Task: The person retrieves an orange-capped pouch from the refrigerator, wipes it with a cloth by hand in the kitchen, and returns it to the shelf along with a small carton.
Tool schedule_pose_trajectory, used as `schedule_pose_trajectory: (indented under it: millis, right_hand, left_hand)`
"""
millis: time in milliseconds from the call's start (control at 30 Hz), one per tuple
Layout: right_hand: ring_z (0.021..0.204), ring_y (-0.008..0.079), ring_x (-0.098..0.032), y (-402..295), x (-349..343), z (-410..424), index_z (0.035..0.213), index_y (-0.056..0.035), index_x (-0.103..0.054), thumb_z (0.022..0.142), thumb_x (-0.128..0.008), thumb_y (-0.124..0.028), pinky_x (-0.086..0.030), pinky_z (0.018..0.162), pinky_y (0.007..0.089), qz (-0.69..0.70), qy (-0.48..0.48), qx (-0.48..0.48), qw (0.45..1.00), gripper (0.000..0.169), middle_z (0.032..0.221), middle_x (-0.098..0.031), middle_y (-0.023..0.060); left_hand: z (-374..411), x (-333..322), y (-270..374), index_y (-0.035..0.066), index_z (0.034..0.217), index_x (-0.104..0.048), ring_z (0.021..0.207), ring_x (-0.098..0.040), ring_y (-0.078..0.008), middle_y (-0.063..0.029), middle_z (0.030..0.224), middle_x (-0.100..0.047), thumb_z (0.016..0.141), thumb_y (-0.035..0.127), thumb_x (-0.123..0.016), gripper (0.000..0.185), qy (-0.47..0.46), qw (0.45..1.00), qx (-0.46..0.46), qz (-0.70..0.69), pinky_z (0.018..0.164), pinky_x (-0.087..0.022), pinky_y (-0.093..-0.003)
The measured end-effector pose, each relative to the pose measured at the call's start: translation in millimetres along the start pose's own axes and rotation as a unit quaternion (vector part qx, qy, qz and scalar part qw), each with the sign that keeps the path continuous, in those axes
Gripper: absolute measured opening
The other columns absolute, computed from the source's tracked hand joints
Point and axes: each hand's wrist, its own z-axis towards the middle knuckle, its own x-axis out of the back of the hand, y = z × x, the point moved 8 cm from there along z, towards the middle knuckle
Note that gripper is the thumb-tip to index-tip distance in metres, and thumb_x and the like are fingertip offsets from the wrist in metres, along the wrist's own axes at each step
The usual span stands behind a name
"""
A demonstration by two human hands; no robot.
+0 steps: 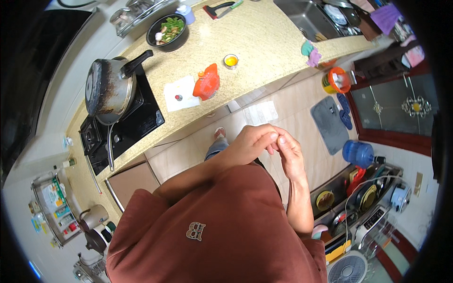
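My left hand (255,141) and my right hand (291,150) meet in front of my chest, above the floor. Their fingers are curled in and touch each other; no object shows between them. On the counter (262,42) beyond stands a small bowl of yellow-orange liquid (231,61). Left of it is a red plastic packet (207,83), next to a white paper sheet (180,93) with a small red-topped item (178,97) on it. Farther back is a black bowl (173,44) of cut green vegetables and pale pieces. A stained pot with a black handle (113,88) rests over the gas stove (141,118).
A steel sink (304,19) is at the back right, with cloths (311,53) by its edge. A knife and red-black tool (212,11) lie at the back. On the floor are a gray mat (329,123) and slippers (344,109). A blue water jug (357,154) stands right.
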Motion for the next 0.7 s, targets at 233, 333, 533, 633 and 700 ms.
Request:
schedule_pose_trajectory:
  millis: [233, 333, 533, 633, 700]
  right_hand:
    - [0.081, 0.0210, -0.066, -21.9, -59.7, 84.8, 0.097, 0.0013, -0.067, 0.097, -0.058, -0.013, -0.052, 0.075, 0.0333, -0.319, 0.005, 0.157, 0.934, 0.017, 0.088, -0.070, 0.0123]
    - [0.077, 0.0314, -0.068, -34.5, -110.4, 138.4, 0.088, -0.0007, -0.065, 0.095, -0.060, -0.018, -0.053, 0.067, 0.0403, -0.444, -0.001, 0.250, 0.861, 0.020, 0.087, -0.069, 0.0171]
    - [0.060, 0.0336, -0.068, -13.3, -171.0, 209.8, 0.085, -0.0037, -0.065, 0.095, -0.057, -0.035, -0.054, 0.054, 0.0446, -0.661, -0.028, 0.213, 0.719, 0.034, 0.068, -0.067, 0.0177]
    - [0.058, 0.0345, -0.066, -8.2, -172.6, 216.5, 0.077, -0.0049, -0.064, 0.096, -0.057, -0.037, -0.053, 0.053, 0.0441, -0.678, -0.027, 0.181, 0.712, 0.038, 0.064, -0.065, 0.0172]
    - [0.059, 0.0357, -0.066, -16.7, -175.7, 213.0, 0.078, -0.0034, -0.064, 0.096, -0.056, -0.034, -0.053, 0.055, 0.0456, -0.680, -0.032, 0.153, 0.716, 0.037, 0.065, -0.066, 0.0185]
  left_hand:
    - [-51.9, 170.1, -23.7, 0.002, 0.107, -0.065, 0.099, -0.064, -0.0236, -0.0152, 0.110, -0.067, 0.091, 0.018, -0.065, 0.023, 0.437, 0.861, -0.015, 0.260, 0.082, -0.050, -0.0325]
    - [-35.3, 212.7, -16.9, 0.001, 0.112, -0.065, 0.105, -0.063, -0.0303, -0.0167, 0.113, -0.067, 0.087, 0.020, -0.069, 0.032, 0.440, 0.770, -0.132, 0.443, 0.089, -0.049, -0.0361]
    - [12.3, 251.2, -53.0, 0.001, 0.111, -0.067, 0.089, -0.068, -0.0328, -0.0148, 0.099, -0.071, 0.084, 0.012, -0.068, 0.029, 0.372, 0.865, -0.095, 0.322, 0.079, -0.054, -0.0374]
    - [15.1, 247.8, -46.3, 0.004, 0.105, -0.071, 0.081, -0.071, -0.0289, -0.0116, 0.090, -0.073, 0.085, 0.008, -0.067, 0.020, 0.376, 0.857, -0.105, 0.335, 0.071, -0.056, -0.0362]
    - [15.1, 245.1, -48.7, 0.005, 0.104, -0.071, 0.084, -0.071, -0.0281, -0.0112, 0.093, -0.073, 0.084, 0.009, -0.069, 0.020, 0.385, 0.847, -0.160, 0.330, 0.072, -0.057, -0.0369]
